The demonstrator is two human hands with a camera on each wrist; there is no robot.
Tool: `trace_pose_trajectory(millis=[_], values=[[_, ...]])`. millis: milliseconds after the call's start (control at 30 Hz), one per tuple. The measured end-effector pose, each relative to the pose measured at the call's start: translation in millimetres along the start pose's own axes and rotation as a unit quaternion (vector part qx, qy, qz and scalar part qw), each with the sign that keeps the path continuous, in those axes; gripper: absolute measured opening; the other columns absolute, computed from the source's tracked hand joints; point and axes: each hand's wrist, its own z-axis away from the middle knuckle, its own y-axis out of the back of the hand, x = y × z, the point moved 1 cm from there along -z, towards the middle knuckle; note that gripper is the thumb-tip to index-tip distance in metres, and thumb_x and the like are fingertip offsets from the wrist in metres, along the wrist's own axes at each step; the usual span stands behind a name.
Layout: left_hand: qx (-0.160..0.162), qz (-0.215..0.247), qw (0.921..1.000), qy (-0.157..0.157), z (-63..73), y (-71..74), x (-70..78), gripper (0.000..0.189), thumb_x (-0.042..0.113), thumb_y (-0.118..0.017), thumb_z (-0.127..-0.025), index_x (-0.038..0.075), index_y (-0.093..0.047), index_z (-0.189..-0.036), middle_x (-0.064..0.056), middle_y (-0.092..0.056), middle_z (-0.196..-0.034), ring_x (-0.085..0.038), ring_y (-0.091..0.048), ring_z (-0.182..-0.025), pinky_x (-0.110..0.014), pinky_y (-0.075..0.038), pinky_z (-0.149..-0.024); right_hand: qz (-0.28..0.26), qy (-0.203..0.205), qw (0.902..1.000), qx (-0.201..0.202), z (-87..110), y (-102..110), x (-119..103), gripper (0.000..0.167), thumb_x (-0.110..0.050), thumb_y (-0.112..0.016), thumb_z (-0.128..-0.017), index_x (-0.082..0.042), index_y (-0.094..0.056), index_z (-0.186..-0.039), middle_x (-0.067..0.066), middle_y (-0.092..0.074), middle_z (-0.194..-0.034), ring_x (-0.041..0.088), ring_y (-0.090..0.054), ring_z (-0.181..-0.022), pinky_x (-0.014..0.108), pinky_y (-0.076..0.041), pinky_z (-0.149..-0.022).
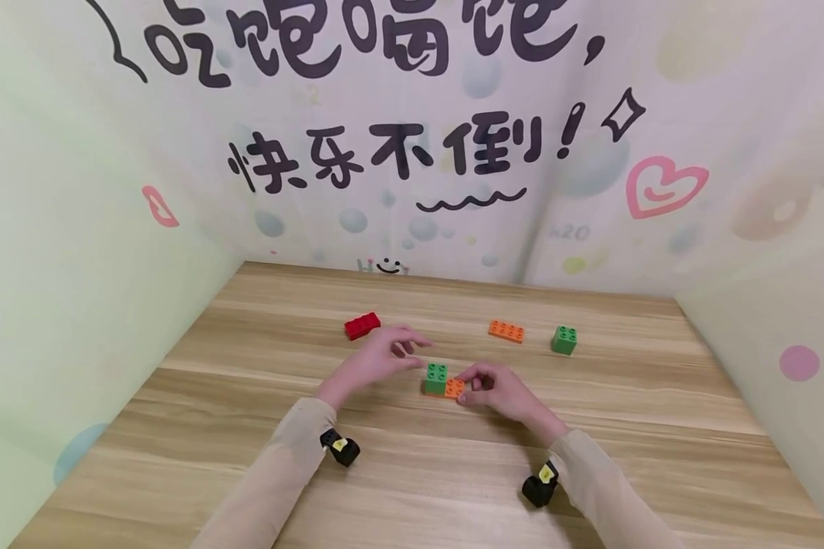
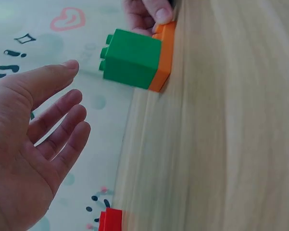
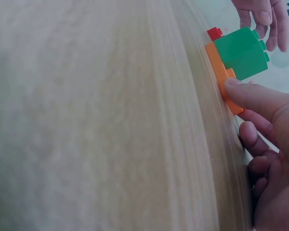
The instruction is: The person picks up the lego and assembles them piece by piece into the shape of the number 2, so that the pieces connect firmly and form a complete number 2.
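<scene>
On the table a green block (image 1: 436,379) sits on the left half of a flat orange block (image 1: 455,389), its studs facing up. My right hand (image 1: 497,390) pinches the orange block's right end between thumb and index finger; in the right wrist view the thumb (image 3: 255,98) lies along its side. My left hand (image 1: 387,352) hovers just left of the green block, apart from it. Its fingers are relaxed and hold nothing, as the left wrist view shows with the palm (image 2: 19,163) in sight.
Behind my left hand lies a red block (image 1: 362,325). Farther back on the right are another flat orange block (image 1: 506,331) and a second green block (image 1: 564,340). A printed white curtain (image 1: 384,213) borders the wooden table (image 1: 412,488) at the back and sides.
</scene>
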Motion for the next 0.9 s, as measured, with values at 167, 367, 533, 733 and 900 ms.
trace_pose_trajectory(millis=[167, 367, 533, 733, 900], values=[[0.046, 0.000, 0.9989, -0.011, 2.0, 13.6, -9.3, 0.037, 0.007, -0.076, -0.085, 0.008, -0.069, -0.121, -0.009, -0.068, -0.116, -0.026, -0.065, -0.096, -0.037, -0.058, -0.085, 0.000, 0.002, 1.0000, -0.001, 0.5, 0.0, -0.6, 0.029, -0.020, -0.080, -0.083, -0.011, -0.072, -0.109, 0.003, -0.057, -0.083, 0.012, -0.049, -0.075, 0.019, -0.041, -0.067], [0.098, -0.004, 0.9952, -0.009, 3.3, 30.9, -29.8, 0.036, 0.005, -0.075, -0.085, 0.007, -0.069, -0.121, -0.014, -0.067, -0.111, -0.021, -0.064, -0.088, -0.026, -0.056, -0.078, 0.000, 0.007, 1.0000, -0.002, 1.3, 0.0, -1.7, 0.030, -0.020, -0.080, -0.083, -0.010, -0.072, -0.110, 0.003, -0.057, -0.083, 0.011, -0.049, -0.075, 0.019, -0.041, -0.067], [0.117, 0.003, 0.9931, 0.013, 6.4, 45.0, -43.8, 0.037, 0.007, -0.074, -0.087, 0.007, -0.068, -0.124, -0.020, -0.066, -0.107, -0.023, -0.063, -0.089, -0.031, -0.055, -0.081, -0.005, 0.003, 1.0000, -0.002, 1.9, 0.3, -4.1, 0.029, -0.019, -0.080, -0.083, -0.011, -0.072, -0.110, 0.001, -0.056, -0.083, 0.010, -0.049, -0.075, 0.019, -0.041, -0.067], [0.144, -0.009, 0.9888, 0.038, 6.3, 62.5, -56.6, 0.038, 0.008, -0.073, -0.088, 0.008, -0.066, -0.125, -0.019, -0.066, -0.122, -0.033, -0.064, -0.102, -0.047, -0.054, -0.091, -0.007, 0.001, 1.0000, -0.002, 2.6, 1.4, -4.6, 0.029, -0.018, -0.079, -0.083, -0.010, -0.072, -0.110, 0.001, -0.056, -0.082, 0.010, -0.049, -0.074, 0.019, -0.040, -0.066], [0.154, -0.038, 0.9864, 0.042, 2.4, 77.1, -65.0, 0.040, 0.011, -0.073, -0.089, 0.007, -0.064, -0.128, -0.018, -0.065, -0.126, -0.037, -0.061, -0.108, -0.049, -0.052, -0.093, -0.007, 0.001, 1.0000, -0.003, 1.9, 0.9, -1.9, 0.029, -0.019, -0.080, -0.083, -0.011, -0.072, -0.110, 0.002, -0.056, -0.083, 0.011, -0.049, -0.075, 0.019, -0.040, -0.067]])
